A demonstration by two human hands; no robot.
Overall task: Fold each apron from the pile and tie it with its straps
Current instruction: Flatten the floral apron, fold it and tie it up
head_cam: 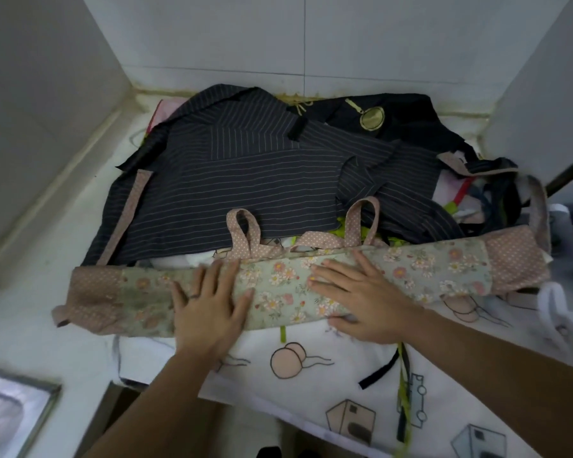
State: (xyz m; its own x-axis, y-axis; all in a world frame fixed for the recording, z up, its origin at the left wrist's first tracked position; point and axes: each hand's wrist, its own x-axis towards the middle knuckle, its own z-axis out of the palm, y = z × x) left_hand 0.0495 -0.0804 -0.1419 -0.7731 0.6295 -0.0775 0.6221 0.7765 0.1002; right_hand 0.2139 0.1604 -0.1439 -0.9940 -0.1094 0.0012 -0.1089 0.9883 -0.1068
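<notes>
Floral apron (pixel 411 276), folded into a long band, lies under both flat hands, left (pixel 209 312) and right (pixel 361 299); its straps untied, pile (pixel 245 166) beyond waiting.

White tiled walls (pixel 212 34) enclose a pale counter (pixel 30 292), a steel sink (pixel 14 401) at its near-left corner.

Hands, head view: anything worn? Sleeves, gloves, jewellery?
Left hand: no glove, one thin dark ring on a finger. Right hand: no glove, no ring visible. No sleeves, watch or wristband in view on either side.
</notes>
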